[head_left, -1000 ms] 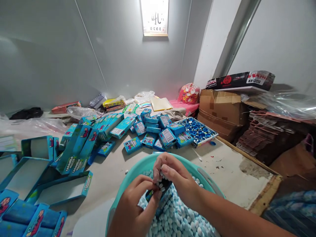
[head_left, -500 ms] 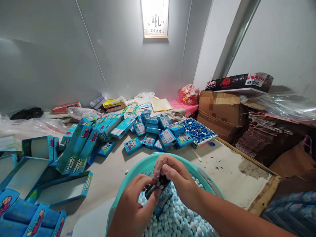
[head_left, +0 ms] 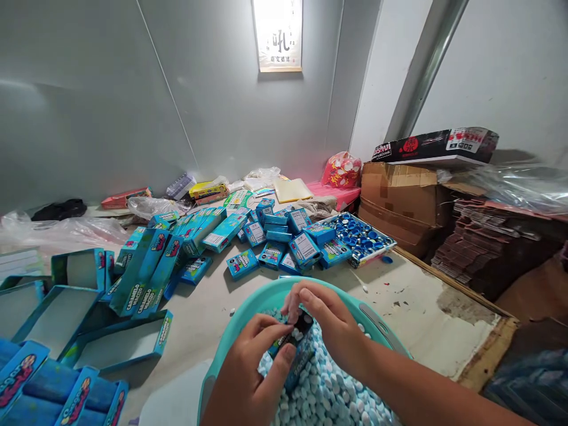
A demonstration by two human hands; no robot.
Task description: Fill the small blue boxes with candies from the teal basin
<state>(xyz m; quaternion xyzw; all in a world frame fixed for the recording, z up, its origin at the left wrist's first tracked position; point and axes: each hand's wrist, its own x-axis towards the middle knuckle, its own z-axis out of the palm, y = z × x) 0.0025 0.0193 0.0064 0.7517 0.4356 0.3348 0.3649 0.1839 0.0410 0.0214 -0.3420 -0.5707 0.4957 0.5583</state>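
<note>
My left hand (head_left: 255, 364) grips a small dark and blue printed box (head_left: 284, 343) between thumb and fingers. A few white candies show at its dark far end. Fingers curled and close together, my right hand (head_left: 331, 316) is at that far end. What its fingertips hold is hidden. Both hands are above a teal basin (head_left: 248, 296) filled with small pale blue and white candies (head_left: 331, 378). Just beneath the box, another blue printed surface (head_left: 302, 364) shows against the candies, partly covered by my left thumb.
Beyond the basin lies a pile of small blue candy boxes (head_left: 304, 248). A tray (head_left: 368, 257) of blue caps or rings sits to its right. Open blue display cartons (head_left: 119, 349) stand at left. Brown cardboard boxes (head_left: 394, 195) and flattened cardboard (head_left: 465, 242) fill the right side.
The whole view has shifted slightly, with things appearing a little further right and lower. My right fingers have drawn back a little, uncovering more of the box's dark end.
</note>
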